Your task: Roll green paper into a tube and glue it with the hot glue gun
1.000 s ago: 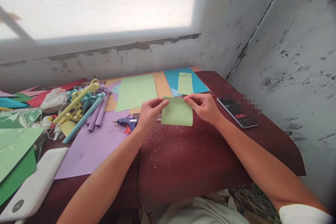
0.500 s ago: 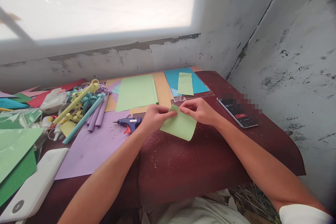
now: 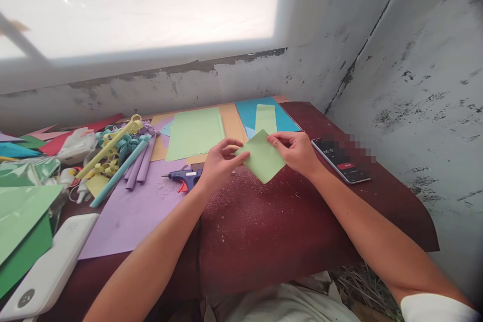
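A small light green paper square (image 3: 263, 157) is held between both hands, turned so one corner points down, just above the dark red table cover (image 3: 271, 221). My left hand (image 3: 219, 165) pinches its left corner. My right hand (image 3: 298, 151) pinches the right upper edge. A blue glue gun (image 3: 185, 177) lies just left of my left hand. Behind the paper lie a green strip (image 3: 266, 116) on a blue sheet (image 3: 249, 113), and a larger green sheet (image 3: 194, 133).
A phone (image 3: 341, 160) with its screen lit lies right of my right hand. Rolled paper tubes and curls (image 3: 121, 153) rest on a purple sheet (image 3: 132, 211) at left. A white device (image 3: 45, 266) and green paper (image 3: 18, 221) fill the near left. Walls close off the back and right.
The green paper has been turned from flat-edged to corner-down and lifted slightly. Both hands shifted their pinch along its edges and moved a little up and away.
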Demonstrator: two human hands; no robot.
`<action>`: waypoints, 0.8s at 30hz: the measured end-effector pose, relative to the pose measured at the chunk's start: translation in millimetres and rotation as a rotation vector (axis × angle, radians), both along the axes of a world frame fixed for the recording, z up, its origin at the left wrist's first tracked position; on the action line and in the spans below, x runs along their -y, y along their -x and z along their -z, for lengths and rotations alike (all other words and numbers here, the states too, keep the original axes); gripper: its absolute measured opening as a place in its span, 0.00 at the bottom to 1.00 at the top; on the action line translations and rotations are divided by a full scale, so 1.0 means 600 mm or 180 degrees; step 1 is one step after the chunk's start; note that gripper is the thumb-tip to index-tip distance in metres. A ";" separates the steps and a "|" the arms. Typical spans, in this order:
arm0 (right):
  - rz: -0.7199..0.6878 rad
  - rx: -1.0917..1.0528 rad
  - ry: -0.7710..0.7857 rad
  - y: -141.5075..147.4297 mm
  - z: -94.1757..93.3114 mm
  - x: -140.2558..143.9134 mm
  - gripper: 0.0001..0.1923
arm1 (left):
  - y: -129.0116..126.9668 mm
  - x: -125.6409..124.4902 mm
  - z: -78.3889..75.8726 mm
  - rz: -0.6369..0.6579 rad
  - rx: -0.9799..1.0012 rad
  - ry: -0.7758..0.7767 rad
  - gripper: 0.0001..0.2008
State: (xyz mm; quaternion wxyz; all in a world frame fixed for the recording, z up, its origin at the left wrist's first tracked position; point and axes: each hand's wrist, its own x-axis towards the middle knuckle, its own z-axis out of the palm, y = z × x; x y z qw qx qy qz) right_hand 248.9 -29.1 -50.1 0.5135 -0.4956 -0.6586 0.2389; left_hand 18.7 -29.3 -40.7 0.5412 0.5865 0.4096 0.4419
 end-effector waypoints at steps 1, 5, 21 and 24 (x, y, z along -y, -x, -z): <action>-0.0016 0.0007 -0.0008 0.000 0.000 0.000 0.19 | 0.001 -0.001 0.001 -0.0007 0.0003 0.0040 0.20; -0.0029 -0.0031 -0.0007 0.000 0.000 0.000 0.19 | 0.003 -0.004 0.003 -0.0096 0.0019 0.0116 0.20; 0.0112 -0.0462 -0.0006 0.008 -0.008 0.008 0.19 | -0.004 -0.011 0.001 -0.0508 0.0856 0.0261 0.20; 0.0103 -0.0520 -0.0008 0.010 -0.006 0.007 0.19 | -0.005 -0.010 0.000 -0.0528 0.0925 0.0270 0.22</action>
